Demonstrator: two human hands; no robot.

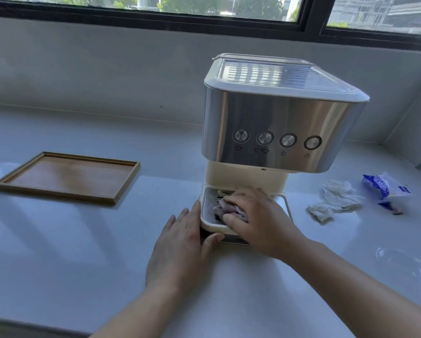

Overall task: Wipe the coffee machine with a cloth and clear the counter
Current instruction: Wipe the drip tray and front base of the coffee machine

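White counter (pixel 82 240): right hand (pixel 258 215) grip presses cloth (pixel 223 207); left hand (pixel 180 250) flat, released.

Two bare forearms and hands, nothing worn

The left hand (pixel 180 250) and the right hand (pixel 258 220) both show uncovered, with no gloves, rings, bracelets or watch visible on the fingers or wrists. Both forearms run bare from the wrists down to the bottom edge of the view, so no sleeve, cuff or fabric shows anywhere along them. The fingernails that can be made out look short and unpainted, though they are small and slightly blurred. The fingers are slim and the wrists narrow, the forearms widening gradually toward the lower frame. No marks, tattoos or plasters can be seen on either arm.
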